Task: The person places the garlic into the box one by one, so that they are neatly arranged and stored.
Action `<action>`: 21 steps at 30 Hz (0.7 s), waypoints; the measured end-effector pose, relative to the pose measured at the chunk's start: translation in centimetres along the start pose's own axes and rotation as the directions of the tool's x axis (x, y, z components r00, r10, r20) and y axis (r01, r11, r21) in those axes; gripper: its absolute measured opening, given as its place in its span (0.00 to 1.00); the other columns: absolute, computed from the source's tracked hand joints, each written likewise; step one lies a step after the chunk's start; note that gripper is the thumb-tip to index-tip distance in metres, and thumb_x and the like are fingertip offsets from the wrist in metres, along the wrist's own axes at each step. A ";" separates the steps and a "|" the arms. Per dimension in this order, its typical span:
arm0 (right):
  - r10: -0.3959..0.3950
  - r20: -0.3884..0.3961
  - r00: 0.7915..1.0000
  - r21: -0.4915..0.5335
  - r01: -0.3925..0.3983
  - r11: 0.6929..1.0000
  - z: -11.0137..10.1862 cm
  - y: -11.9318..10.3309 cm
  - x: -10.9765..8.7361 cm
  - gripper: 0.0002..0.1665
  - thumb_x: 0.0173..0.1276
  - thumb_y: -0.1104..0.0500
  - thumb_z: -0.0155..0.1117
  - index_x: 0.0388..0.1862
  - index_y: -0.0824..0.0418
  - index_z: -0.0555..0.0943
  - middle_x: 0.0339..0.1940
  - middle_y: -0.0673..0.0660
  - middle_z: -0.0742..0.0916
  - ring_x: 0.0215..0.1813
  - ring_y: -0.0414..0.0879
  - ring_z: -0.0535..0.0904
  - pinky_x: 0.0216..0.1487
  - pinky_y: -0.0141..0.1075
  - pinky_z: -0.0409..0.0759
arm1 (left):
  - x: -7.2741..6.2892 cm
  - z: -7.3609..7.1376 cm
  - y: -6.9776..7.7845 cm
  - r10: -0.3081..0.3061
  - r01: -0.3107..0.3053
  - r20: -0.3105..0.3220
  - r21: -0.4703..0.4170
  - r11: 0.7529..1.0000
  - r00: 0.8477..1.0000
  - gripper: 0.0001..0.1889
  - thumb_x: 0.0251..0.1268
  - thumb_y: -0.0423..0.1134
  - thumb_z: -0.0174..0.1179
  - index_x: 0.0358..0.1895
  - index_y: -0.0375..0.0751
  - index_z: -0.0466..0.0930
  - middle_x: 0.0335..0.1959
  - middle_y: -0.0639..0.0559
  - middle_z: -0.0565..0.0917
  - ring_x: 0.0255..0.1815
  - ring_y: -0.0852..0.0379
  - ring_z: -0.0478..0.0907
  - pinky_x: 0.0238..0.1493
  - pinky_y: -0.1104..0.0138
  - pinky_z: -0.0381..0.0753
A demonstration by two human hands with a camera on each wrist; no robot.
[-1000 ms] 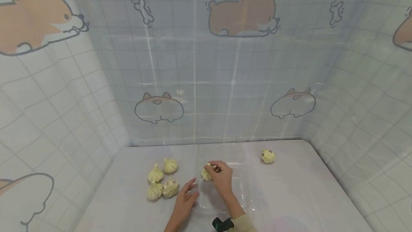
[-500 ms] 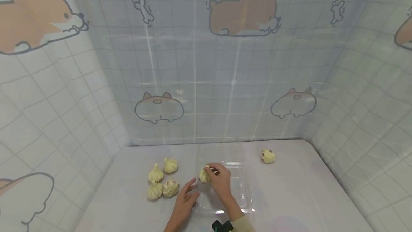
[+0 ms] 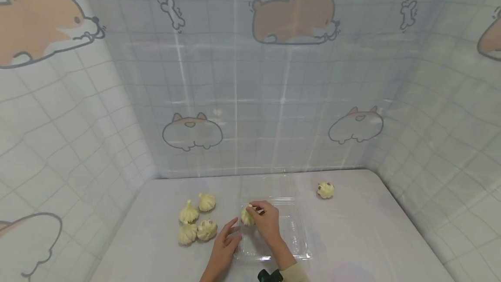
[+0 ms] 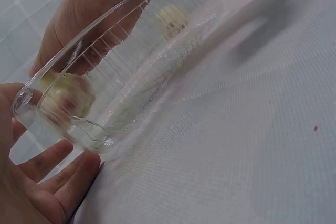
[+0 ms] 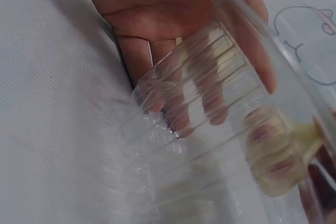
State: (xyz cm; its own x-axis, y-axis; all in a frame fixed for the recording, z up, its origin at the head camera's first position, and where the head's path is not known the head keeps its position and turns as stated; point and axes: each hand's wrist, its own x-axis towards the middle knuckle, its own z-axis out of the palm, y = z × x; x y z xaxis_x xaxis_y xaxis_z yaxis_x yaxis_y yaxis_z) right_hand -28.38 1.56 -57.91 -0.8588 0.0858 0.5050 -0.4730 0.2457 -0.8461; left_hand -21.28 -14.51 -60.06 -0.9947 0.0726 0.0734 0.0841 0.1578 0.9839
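Note:
My right hand [image 3: 267,221] pinches a garlic bulb [image 3: 247,217] near its stem, at the left part of a clear plastic container [image 3: 295,236]. Purple marks show on the underside of this bulb [image 5: 274,156] in the right wrist view, through the clear wall. Whether it touches the container's floor I cannot tell. My left hand [image 3: 224,247] lies along the container's left side, with fingers extended and spread beside the wall. In the left wrist view its fingers [image 4: 58,174] are close to the container's lower corner.
Several garlic bulbs [image 3: 189,213] sit grouped on the white-covered table [image 3: 352,238] left of the container. Another bulb [image 3: 325,190] lies apart at the back right. The container's lid [image 3: 267,185] is folded back behind it. Patterned curtain walls [image 3: 258,82] enclose the table.
My right hand has moved slightly left and toward me with the garlic bulb, bringing it nearer the container's left wall. My left hand has stayed almost still.

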 end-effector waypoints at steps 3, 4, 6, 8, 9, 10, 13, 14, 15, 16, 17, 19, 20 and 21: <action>-0.026 0.002 1.000 -0.023 0.026 0.999 0.0 0.2 -0.1 0.08 0.55 0.59 0.77 0.34 0.58 0.88 0.32 0.48 0.88 0.33 0.43 0.81 0.31 0.32 0.79 | -0.1 0.1 0.1 -0.004 0.004 -0.011 0.000 1.000 1.000 0.27 0.73 0.35 0.55 0.72 0.38 0.61 0.59 0.29 0.73 0.45 0.46 0.81 0.34 0.67 0.78; -0.034 0.003 0.999 -0.033 0.034 0.999 0.0 0.2 -0.1 0.08 0.55 0.59 0.77 0.34 0.58 0.88 0.32 0.48 0.88 0.33 0.43 0.81 0.30 0.32 0.79 | -0.1 0.1 0.1 -0.006 0.006 -0.012 0.004 1.000 1.000 0.27 0.73 0.35 0.55 0.72 0.39 0.62 0.59 0.29 0.73 0.45 0.46 0.81 0.34 0.67 0.77; -0.039 0.007 0.999 -0.042 0.039 0.998 0.0 0.2 -0.1 0.08 0.55 0.60 0.77 0.34 0.57 0.88 0.32 0.48 0.88 0.32 0.42 0.82 0.30 0.32 0.80 | -0.1 0.1 0.1 -0.013 0.013 -0.014 0.008 1.000 1.000 0.27 0.72 0.36 0.55 0.72 0.39 0.62 0.59 0.30 0.73 0.45 0.47 0.81 0.34 0.67 0.77; -0.035 0.014 0.999 -0.042 0.036 0.998 -0.1 0.1 0.0 0.08 0.55 0.60 0.77 0.34 0.58 0.88 0.32 0.49 0.88 0.32 0.42 0.82 0.30 0.32 0.80 | 0.0 0.2 0.1 -0.026 0.026 -0.018 0.011 1.000 1.000 0.27 0.72 0.36 0.56 0.71 0.41 0.63 0.59 0.31 0.73 0.45 0.47 0.81 0.35 0.67 0.77; -0.033 0.019 0.999 -0.041 0.033 0.999 -0.1 0.1 0.0 0.08 0.55 0.61 0.77 0.34 0.59 0.88 0.32 0.49 0.88 0.32 0.42 0.82 0.30 0.32 0.80 | 0.0 0.2 0.1 -0.029 0.029 -0.020 0.011 1.000 0.999 0.27 0.72 0.36 0.56 0.71 0.41 0.63 0.59 0.31 0.73 0.45 0.48 0.81 0.34 0.67 0.77; -0.029 0.024 0.999 -0.039 0.029 0.999 -0.1 0.0 0.0 0.08 0.55 0.61 0.77 0.34 0.59 0.88 0.32 0.49 0.88 0.31 0.42 0.83 0.29 0.32 0.80 | 0.0 0.2 0.1 -0.030 0.030 -0.021 0.010 1.000 0.999 0.27 0.72 0.36 0.56 0.71 0.41 0.63 0.59 0.31 0.74 0.44 0.48 0.81 0.34 0.67 0.77; -0.022 0.039 0.999 -0.045 0.023 0.999 -0.2 0.0 0.0 0.08 0.55 0.62 0.77 0.34 0.61 0.88 0.32 0.50 0.88 0.31 0.41 0.83 0.29 0.32 0.80 | 0.1 0.2 0.0 -0.038 0.038 -0.025 -0.001 0.999 0.999 0.27 0.72 0.36 0.56 0.71 0.42 0.63 0.58 0.32 0.74 0.42 0.50 0.81 0.34 0.68 0.77; -0.021 0.042 0.999 -0.049 0.023 0.999 -0.2 0.0 0.0 0.08 0.55 0.62 0.77 0.34 0.61 0.88 0.31 0.50 0.88 0.31 0.42 0.83 0.29 0.33 0.81 | 0.2 0.2 0.0 -0.040 0.040 -0.024 -0.004 0.999 0.999 0.27 0.72 0.36 0.56 0.72 0.42 0.63 0.59 0.32 0.74 0.42 0.50 0.81 0.34 0.67 0.77; -0.023 0.046 0.999 -0.062 0.026 0.998 -0.2 0.0 0.0 0.08 0.55 0.62 0.77 0.34 0.61 0.88 0.31 0.51 0.88 0.31 0.42 0.83 0.30 0.33 0.81 | 0.2 0.2 0.0 -0.042 0.041 -0.023 -0.008 0.999 0.999 0.27 0.72 0.36 0.56 0.72 0.42 0.63 0.59 0.32 0.74 0.42 0.50 0.81 0.34 0.67 0.77; -0.024 0.050 0.998 -0.073 0.027 0.997 -0.2 0.0 0.0 0.08 0.55 0.62 0.77 0.34 0.61 0.88 0.31 0.51 0.88 0.31 0.42 0.83 0.30 0.33 0.81 | 0.2 0.2 0.0 -0.042 0.041 -0.021 -0.014 0.999 0.999 0.27 0.72 0.36 0.56 0.72 0.42 0.62 0.59 0.32 0.74 0.42 0.50 0.81 0.35 0.67 0.77; -0.022 0.054 0.998 -0.084 0.026 0.996 -0.3 0.0 -0.1 0.08 0.56 0.62 0.77 0.34 0.61 0.88 0.31 0.51 0.88 0.31 0.42 0.83 0.30 0.32 0.81 | 0.2 0.2 0.0 -0.042 0.042 -0.020 -0.018 0.999 0.999 0.27 0.72 0.36 0.56 0.72 0.42 0.62 0.59 0.32 0.74 0.43 0.49 0.81 0.35 0.67 0.77; -0.019 0.065 0.998 -0.101 0.026 0.995 -0.2 0.1 -0.2 0.07 0.56 0.61 0.76 0.34 0.60 0.88 0.31 0.51 0.88 0.32 0.42 0.83 0.31 0.32 0.81 | 0.1 0.1 -0.1 -0.035 0.035 -0.016 -0.032 0.999 0.999 0.28 0.72 0.36 0.56 0.72 0.41 0.61 0.59 0.31 0.74 0.45 0.48 0.81 0.35 0.66 0.78; -0.017 0.073 0.997 -0.107 0.025 0.994 -0.2 0.1 -0.3 0.07 0.56 0.61 0.76 0.34 0.60 0.88 0.31 0.51 0.88 0.32 0.42 0.83 0.31 0.32 0.81 | 0.0 0.1 -0.1 -0.033 0.032 -0.015 -0.037 0.999 0.999 0.28 0.72 0.36 0.56 0.72 0.40 0.61 0.59 0.31 0.73 0.46 0.47 0.81 0.36 0.66 0.78; -0.015 0.079 0.997 -0.112 0.023 0.993 -0.2 0.0 -0.4 0.07 0.56 0.61 0.76 0.34 0.59 0.88 0.31 0.51 0.88 0.32 0.41 0.83 0.31 0.31 0.81 | -0.1 0.0 -0.1 -0.029 0.028 -0.015 -0.037 0.999 0.999 0.28 0.72 0.36 0.56 0.72 0.39 0.61 0.59 0.30 0.73 0.46 0.47 0.81 0.36 0.66 0.78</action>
State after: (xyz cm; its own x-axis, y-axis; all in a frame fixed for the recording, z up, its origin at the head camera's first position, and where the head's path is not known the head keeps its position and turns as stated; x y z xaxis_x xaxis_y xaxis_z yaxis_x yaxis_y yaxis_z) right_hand -28.05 1.69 -58.10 -0.8647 0.0057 0.5023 -0.4680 0.3541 -0.8097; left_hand -21.15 -14.53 -60.13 -0.9975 0.0534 0.0473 0.0536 0.1229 0.9910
